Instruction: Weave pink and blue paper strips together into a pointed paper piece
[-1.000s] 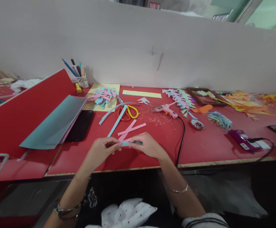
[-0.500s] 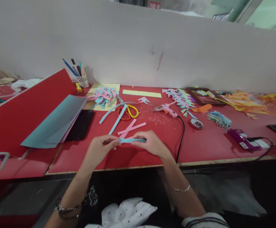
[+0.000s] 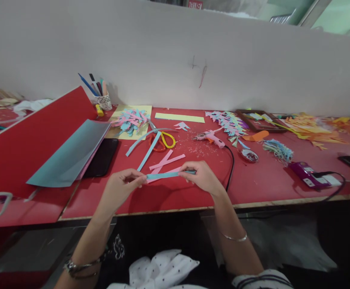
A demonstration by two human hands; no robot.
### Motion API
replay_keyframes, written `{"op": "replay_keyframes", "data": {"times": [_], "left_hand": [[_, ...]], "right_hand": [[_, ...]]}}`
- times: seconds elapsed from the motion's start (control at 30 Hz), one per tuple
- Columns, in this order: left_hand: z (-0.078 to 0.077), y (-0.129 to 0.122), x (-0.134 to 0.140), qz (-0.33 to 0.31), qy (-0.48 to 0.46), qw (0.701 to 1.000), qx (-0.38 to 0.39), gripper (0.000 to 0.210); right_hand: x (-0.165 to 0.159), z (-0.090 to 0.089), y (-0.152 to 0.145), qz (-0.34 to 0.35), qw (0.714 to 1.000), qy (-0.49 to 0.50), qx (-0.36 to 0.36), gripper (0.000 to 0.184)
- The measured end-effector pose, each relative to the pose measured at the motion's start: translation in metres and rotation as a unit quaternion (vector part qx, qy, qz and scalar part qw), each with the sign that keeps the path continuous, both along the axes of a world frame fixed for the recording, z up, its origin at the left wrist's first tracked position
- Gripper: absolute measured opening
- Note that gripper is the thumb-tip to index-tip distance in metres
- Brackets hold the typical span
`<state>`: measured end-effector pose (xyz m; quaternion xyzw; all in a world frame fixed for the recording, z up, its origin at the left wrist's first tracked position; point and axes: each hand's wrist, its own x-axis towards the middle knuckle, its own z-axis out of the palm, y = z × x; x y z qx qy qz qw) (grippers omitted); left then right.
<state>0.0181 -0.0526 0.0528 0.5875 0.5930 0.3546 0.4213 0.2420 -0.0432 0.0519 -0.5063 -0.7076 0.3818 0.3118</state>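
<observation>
A light blue paper strip [image 3: 162, 176] is stretched nearly level between my two hands, low over the red table. My left hand [image 3: 126, 182] pinches its left end between thumb and fingers. My right hand [image 3: 199, 176] pinches it farther right, and a short end shows past the fingers. Just beyond lie crossed pink paper strips [image 3: 170, 161], one partly behind the held strip. Two more blue strips [image 3: 149, 152] rest by the scissors [image 3: 168, 140], which have yellow and orange handles.
Beyond are a pile of cut pink and blue paper pieces [image 3: 131, 120], a pink glue gun [image 3: 209, 137] with a black cable, and a paper garland [image 3: 227, 123]. To the left are a black phone [image 3: 102, 158] and blue sheets [image 3: 69, 156]. A purple power strip [image 3: 307, 176] lies right.
My right hand has slid right along the blue strip, and my left hand has shifted slightly left. More of the strip now shows between them.
</observation>
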Motion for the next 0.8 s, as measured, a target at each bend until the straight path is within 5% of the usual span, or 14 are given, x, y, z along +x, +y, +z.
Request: {"op": "replay_keyframes", "data": {"times": [0.33,0.63,0.8], "left_hand": [[-0.006,0.002,-0.007,0.038,-0.002,0.999,-0.004,0.021],[-0.006,0.000,-0.007,0.060,0.013,0.998,0.032,0.020],[-0.006,-0.006,-0.001,0.027,0.024,0.996,0.078,0.019]], "right_hand": [[0.014,-0.005,-0.003,-0.007,0.993,0.107,-0.045,0.019],[0.017,-0.009,-0.004,0.020,0.997,0.071,-0.038,0.022],[0.007,-0.003,-0.005,-0.058,0.992,-0.069,0.092,0.027]]}}
